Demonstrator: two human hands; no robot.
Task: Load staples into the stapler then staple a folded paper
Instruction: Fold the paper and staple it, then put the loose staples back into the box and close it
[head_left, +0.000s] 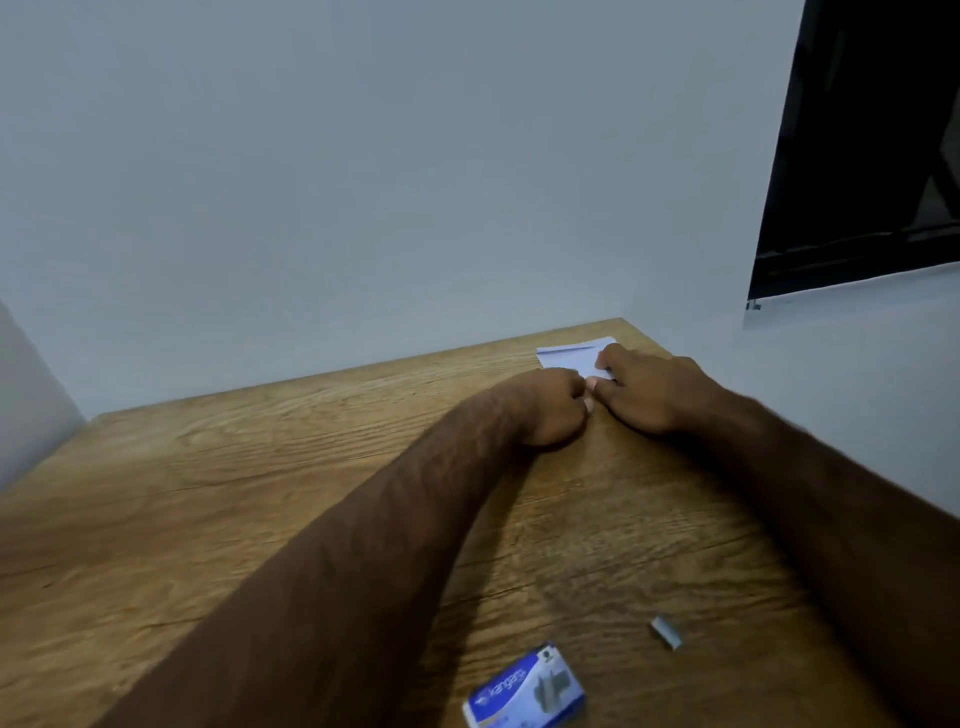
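A white folded paper (574, 355) lies at the far right corner of the wooden table (218, 493). My right hand (655, 393) rests flat on the paper's near edge, fingers pressing down. Curled into a fist, my left hand (551, 410) touches the paper's near left corner beside the right hand. Whether the fist holds anything is hidden. A blue box of staples (524, 688) lies near the table's front edge. A short strip of staples (666, 632) lies loose to its right. No stapler is in view.
A pale wall (363, 182) runs along the table's far edge and right side. A dark window (872, 156) sits at the upper right.
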